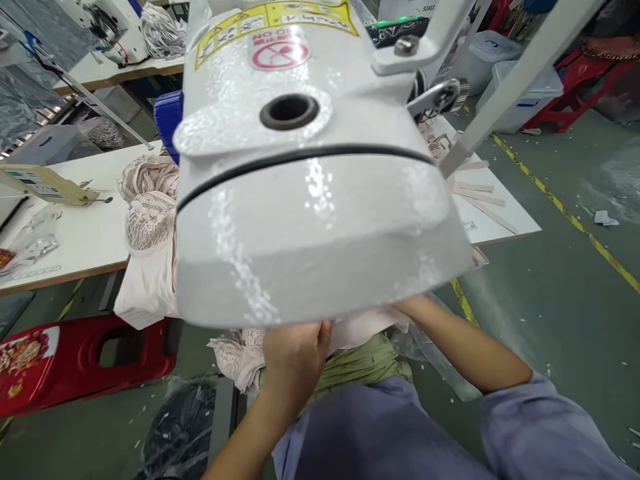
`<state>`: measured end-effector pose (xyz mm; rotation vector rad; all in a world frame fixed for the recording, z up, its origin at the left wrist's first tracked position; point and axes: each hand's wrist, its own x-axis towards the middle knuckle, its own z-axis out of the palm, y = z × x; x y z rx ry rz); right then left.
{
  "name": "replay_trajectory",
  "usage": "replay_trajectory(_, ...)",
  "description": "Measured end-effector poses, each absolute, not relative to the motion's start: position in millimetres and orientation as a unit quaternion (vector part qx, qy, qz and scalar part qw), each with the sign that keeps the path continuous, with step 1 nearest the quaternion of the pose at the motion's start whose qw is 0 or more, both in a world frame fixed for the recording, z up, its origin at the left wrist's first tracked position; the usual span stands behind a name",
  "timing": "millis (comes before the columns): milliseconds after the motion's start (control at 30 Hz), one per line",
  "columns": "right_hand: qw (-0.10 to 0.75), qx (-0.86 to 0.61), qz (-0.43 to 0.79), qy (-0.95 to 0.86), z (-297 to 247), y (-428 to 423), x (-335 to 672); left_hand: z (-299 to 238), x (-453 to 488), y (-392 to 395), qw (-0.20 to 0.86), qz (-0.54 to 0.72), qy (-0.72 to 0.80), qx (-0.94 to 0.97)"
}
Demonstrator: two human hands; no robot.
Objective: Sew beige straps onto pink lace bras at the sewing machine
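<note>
The white head of a sewing machine (pixel 320 253) fills the middle of the view and hides its needle area. Just under its lower edge is my left hand (pixel 295 357), fingers curled and thumb pressed in at a pale pink lace bra (pixel 235 353). Lace spreads out to the left of this hand, and smooth pink cloth (pixel 357 330) shows to its right. My right hand (pixel 415 305) reaches under the machine's right side; its fingers are hidden behind the head. Green cloth (pixel 360 367) lies over my lap below the garment.
A heap of similar pink lace garments (pixel 150 227) hangs over the table edge at left. Pale strips (pixel 480 193) lie on the right tabletop (pixel 505 220). A red stool (pixel 90 360) stands at lower left, near a black plastic bag (pixel 180 427). A white post (pixel 520 80) slants at upper right.
</note>
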<state>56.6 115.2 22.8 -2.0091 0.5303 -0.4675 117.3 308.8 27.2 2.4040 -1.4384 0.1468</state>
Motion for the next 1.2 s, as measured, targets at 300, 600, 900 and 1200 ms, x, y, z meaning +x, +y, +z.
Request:
replay_trajectory(300, 0.471, -0.830, -0.186, 0.234, 21, 116, 59, 29, 118, 307, 0.269, -0.033, -0.448, 0.852)
replay_trajectory(600, 0.481, -0.824, -0.200, 0.224, 24, 121, 54, 29, 126, 316, 0.139, 0.120, -0.551, 0.814)
replay_trajectory(900, 0.511, -0.807, -0.180, 0.237, 34, 124, 52, 47, 128, 313, 0.150, 0.219, -0.595, 0.758)
replay_trajectory(1200, 0.515, -0.801, -0.221, 0.211, 28, 119, 47, 45, 128, 308, 0.162, 0.217, -0.621, 0.735)
